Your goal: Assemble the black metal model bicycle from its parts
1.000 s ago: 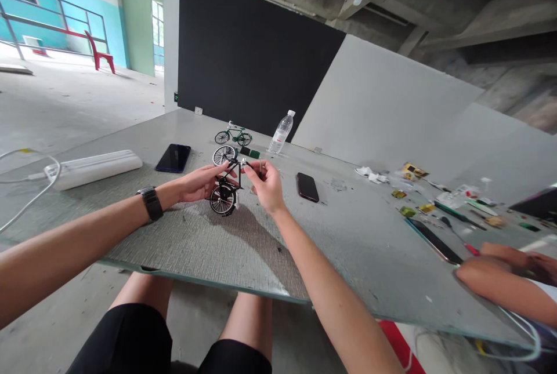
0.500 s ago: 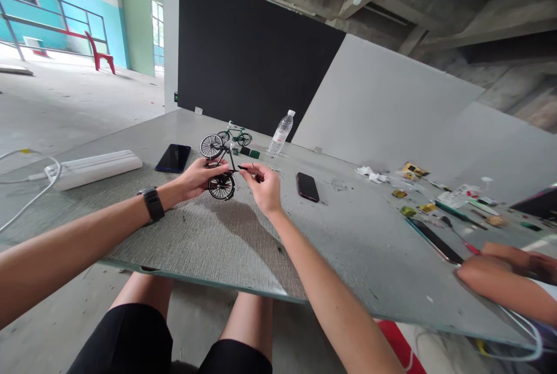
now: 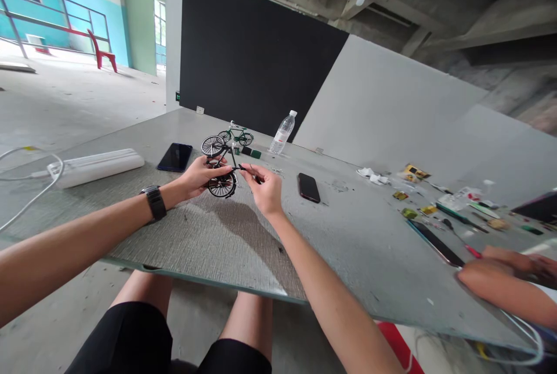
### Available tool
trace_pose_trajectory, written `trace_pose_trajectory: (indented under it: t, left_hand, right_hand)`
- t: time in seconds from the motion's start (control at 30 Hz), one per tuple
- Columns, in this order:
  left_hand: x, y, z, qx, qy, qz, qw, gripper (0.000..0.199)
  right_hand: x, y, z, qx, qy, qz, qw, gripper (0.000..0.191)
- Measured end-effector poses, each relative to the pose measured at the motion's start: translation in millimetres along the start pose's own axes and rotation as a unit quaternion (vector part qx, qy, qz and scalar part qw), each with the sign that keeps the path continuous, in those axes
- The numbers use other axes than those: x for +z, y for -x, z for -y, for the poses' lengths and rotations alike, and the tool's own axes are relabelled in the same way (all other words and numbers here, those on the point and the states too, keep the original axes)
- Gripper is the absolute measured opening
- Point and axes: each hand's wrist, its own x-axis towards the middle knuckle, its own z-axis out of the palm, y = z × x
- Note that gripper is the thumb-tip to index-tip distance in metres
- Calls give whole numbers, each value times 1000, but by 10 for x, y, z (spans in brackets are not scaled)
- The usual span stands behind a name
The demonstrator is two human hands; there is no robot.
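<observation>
A black model bicycle is held up over the table, tilted, its two spoked wheels one above the other. My left hand is closed around its frame between the wheels, with the thumb along a tube. My right hand pinches a small dark part whose tip touches or nearly touches the end of the frame; its exact kind is too small to tell. Behind them a green model bicycle stands on the table, near a small dark green block.
A water bottle stands at the back. Phones lie left and right of my hands. A white power strip with a cable is at far left. Loose parts and another person's arm are on the right.
The dark part in my right hand has come slightly closer to the bicycle frame. Both hands keep their grip; the view has shifted slightly.
</observation>
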Motion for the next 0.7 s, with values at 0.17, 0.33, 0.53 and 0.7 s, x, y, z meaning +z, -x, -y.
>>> trace_pose_trajectory:
  t: [0.17, 0.33, 0.53, 0.7]
  left_hand:
    - [-1, 4, 5, 4, -6, 3, 1000, 39]
    - [2, 5, 8, -1, -6, 6, 1000, 40]
    - [10, 8, 5, 2, -4, 3, 1000, 40]
    - [23, 22, -12, 4, -6, -3, 1000, 40]
  right_hand:
    - [-2, 0, -15, 0, 11, -7, 1000, 22]
    - [2, 4, -29, 2, 10, -21, 1000, 22]
    - [6, -4, -30, 7, 8, -23, 1000, 23]
    - [-5, 2, 1, 4, 13, -13, 1000, 21]
